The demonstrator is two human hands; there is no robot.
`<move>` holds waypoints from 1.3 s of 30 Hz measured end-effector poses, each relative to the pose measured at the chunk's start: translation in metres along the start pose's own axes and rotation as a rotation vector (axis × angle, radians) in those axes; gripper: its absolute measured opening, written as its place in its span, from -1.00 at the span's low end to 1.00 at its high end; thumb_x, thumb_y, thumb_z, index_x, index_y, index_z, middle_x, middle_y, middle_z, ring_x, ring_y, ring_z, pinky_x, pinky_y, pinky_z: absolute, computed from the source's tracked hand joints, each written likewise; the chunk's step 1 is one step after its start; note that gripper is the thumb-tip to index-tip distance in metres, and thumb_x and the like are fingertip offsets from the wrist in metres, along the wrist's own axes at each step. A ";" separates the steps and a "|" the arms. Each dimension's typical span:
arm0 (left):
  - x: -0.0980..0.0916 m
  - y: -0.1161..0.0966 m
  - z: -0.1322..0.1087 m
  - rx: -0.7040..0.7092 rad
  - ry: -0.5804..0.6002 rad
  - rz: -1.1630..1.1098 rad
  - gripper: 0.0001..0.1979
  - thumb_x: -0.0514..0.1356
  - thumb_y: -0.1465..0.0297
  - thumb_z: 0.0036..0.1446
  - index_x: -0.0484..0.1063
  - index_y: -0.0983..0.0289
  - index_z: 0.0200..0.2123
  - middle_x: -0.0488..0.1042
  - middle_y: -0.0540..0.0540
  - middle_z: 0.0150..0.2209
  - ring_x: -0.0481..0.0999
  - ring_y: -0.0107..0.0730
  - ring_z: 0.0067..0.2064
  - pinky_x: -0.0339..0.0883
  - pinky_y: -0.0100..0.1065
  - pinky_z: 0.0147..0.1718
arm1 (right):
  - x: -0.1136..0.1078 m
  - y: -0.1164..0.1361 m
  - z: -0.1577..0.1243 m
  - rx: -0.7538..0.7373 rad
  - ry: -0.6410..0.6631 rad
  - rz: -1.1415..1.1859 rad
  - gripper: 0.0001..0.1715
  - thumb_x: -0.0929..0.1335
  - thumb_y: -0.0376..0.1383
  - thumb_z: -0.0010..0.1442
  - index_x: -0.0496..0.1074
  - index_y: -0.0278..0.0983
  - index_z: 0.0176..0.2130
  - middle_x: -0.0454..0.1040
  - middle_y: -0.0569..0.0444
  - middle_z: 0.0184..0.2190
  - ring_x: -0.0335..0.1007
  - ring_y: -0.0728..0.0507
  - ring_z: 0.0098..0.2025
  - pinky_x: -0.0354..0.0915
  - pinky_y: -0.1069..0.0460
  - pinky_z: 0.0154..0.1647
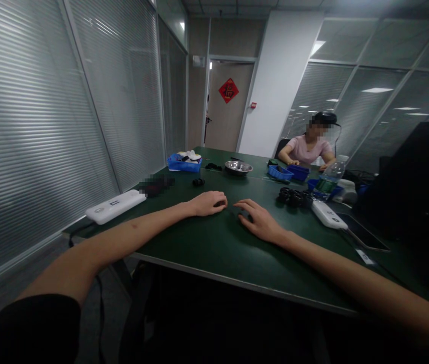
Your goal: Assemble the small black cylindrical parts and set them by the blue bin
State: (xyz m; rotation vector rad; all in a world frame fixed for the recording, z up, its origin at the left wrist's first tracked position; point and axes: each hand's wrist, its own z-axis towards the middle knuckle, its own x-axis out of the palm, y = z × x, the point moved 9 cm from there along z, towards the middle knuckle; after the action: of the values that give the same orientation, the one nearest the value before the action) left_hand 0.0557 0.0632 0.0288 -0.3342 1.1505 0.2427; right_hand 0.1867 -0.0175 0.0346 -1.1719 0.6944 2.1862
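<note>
My left hand [208, 203] rests on the dark green table [199, 237], its fingers loosely bent and a gap showing by the thumb. Just across from it, my right hand [258, 220] lies with fingers and thumb apart. Neither one holds anything that I can see. Beyond the hands stands a shiny metal bowl [238, 168]. A small black part [198, 182] lies past my left hand, and a cluster of black ring-like parts [294, 197] is to the right of my right hand.
A blue basket [184, 164] of mixed items sits at the far left. White power-bank-like devices [116, 206] lie on both sides. Right are a phone-like slab [364, 231], a plastic bottle [328, 181] and blue bins [298, 173]. Another person [310, 146] sits across the table.
</note>
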 end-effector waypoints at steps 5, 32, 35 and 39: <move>-0.035 0.070 -0.017 -0.294 -0.223 0.316 -0.57 0.02 0.32 0.40 0.35 0.26 0.26 0.31 0.26 0.30 0.25 0.01 0.31 0.22 0.01 0.20 | 0.001 0.001 0.000 0.002 0.014 0.000 -0.57 0.30 -0.32 0.39 0.37 -0.17 0.22 0.41 -0.11 0.16 0.42 -0.28 0.16 0.41 -0.25 0.22; -0.026 0.155 -0.042 -0.451 -0.072 0.170 -0.53 0.09 0.35 0.28 0.28 0.25 0.24 0.32 0.23 0.22 0.49 -0.12 0.16 0.37 -0.16 0.16 | 0.002 -0.001 0.000 -0.003 0.023 0.012 -0.61 0.30 -0.30 0.40 0.42 -0.16 0.18 0.42 -0.09 0.15 0.42 -0.26 0.15 0.41 -0.25 0.21; -0.025 0.155 -0.043 -0.489 -0.049 0.159 -0.58 0.11 0.35 0.26 0.33 0.23 0.18 0.33 0.22 0.21 0.53 -0.14 0.11 0.40 -0.18 0.12 | 0.003 -0.003 0.000 -0.005 0.024 0.011 -0.61 0.31 -0.30 0.39 0.42 -0.15 0.18 0.41 -0.08 0.16 0.42 -0.26 0.15 0.41 -0.25 0.21; -0.027 0.150 -0.044 -0.509 -0.040 0.179 -0.60 0.15 0.37 0.24 0.30 0.25 0.14 0.40 0.24 0.15 0.53 -0.10 0.10 0.40 -0.14 0.12 | 0.004 -0.002 0.000 -0.013 0.028 0.007 -0.63 0.30 -0.32 0.39 0.44 -0.16 0.16 0.42 -0.09 0.15 0.42 -0.26 0.16 0.40 -0.24 0.22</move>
State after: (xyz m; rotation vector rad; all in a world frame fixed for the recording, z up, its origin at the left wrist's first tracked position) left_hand -0.0454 0.1847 0.0170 -0.6709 1.0692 0.7022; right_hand 0.1864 -0.0148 0.0313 -1.2105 0.6980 2.1870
